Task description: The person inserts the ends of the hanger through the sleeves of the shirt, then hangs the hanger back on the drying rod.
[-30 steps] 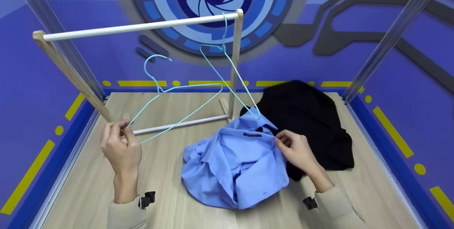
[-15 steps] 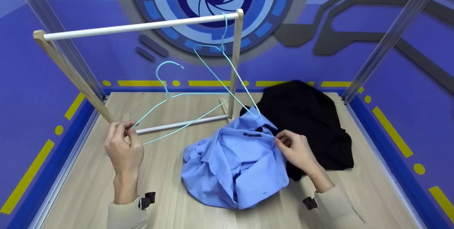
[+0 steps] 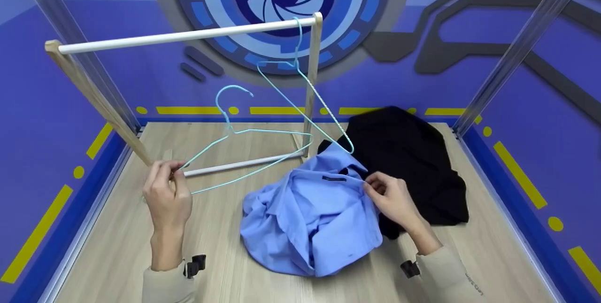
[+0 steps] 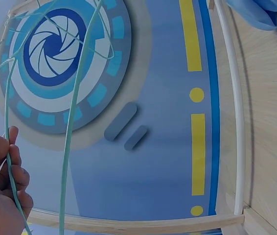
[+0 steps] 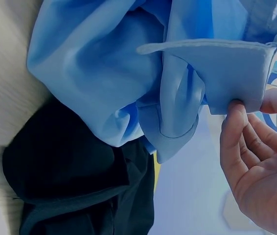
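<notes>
At its left end, a light-blue wire hanger (image 3: 230, 129) is gripped by my left hand (image 3: 166, 195), its hook pointing up and its other end toward the rack's right post. In the left wrist view the fingers curl round the hanger's wire (image 4: 10, 171). My right hand (image 3: 394, 197) pinches the collar edge of a blue shirt (image 3: 324, 218), which lies bunched on the table with a dark label at the neck. The right wrist view has thumb and fingers on the collar (image 5: 236, 73). The hanger and shirt look apart.
A rack with a white top bar (image 3: 188, 36) and wooden posts stands at the back left. From its right end hangs a second blue hanger (image 3: 324, 105), its lower corner by the shirt. A black garment (image 3: 413, 162) lies behind the shirt, on the wooden table (image 3: 211, 256).
The hanger in my left hand has moved to the right and its hook has dropped lower. My right hand and the shirt have stayed put; the hanging one has shifted slightly.
</notes>
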`<act>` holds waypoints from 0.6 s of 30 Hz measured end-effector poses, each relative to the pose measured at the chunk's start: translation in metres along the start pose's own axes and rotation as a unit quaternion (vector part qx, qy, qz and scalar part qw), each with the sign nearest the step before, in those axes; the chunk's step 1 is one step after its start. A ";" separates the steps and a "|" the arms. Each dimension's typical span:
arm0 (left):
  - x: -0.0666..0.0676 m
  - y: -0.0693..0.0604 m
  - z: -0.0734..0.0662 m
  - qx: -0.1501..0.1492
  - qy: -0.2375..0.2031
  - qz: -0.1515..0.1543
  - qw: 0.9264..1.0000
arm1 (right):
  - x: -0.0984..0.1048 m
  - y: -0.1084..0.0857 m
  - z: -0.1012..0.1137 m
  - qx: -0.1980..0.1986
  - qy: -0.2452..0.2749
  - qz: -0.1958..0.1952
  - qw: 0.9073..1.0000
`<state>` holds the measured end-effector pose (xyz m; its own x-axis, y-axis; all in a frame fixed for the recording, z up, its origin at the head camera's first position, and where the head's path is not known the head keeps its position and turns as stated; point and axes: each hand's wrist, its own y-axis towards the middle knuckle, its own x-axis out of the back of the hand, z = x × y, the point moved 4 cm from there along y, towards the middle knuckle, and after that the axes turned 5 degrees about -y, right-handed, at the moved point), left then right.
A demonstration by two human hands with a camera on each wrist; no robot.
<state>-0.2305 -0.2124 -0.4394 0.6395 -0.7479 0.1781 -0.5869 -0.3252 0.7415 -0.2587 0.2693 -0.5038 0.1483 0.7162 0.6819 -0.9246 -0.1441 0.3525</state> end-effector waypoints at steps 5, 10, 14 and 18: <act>-0.002 0.000 0.000 -0.009 -0.006 0.010 1.000 | 0.000 -0.001 0.000 -0.003 -0.003 -0.001 1.000; -0.003 -0.001 0.000 -0.021 -0.015 0.022 0.999 | 0.000 -0.001 -0.001 -0.004 -0.003 -0.004 1.000; -0.004 -0.002 -0.001 -0.019 -0.023 0.033 0.999 | -0.001 -0.001 -0.001 -0.007 -0.002 -0.005 1.000; -0.006 -0.003 -0.002 -0.021 -0.029 0.049 0.998 | -0.001 -0.001 -0.001 -0.006 0.002 -0.004 1.000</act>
<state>-0.2311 -0.2058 -0.4411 0.5496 -0.8078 0.2130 -0.6222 -0.2256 0.7497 -0.2586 0.2689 -0.5054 0.1538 0.7196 0.6771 -0.9278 -0.1306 0.3495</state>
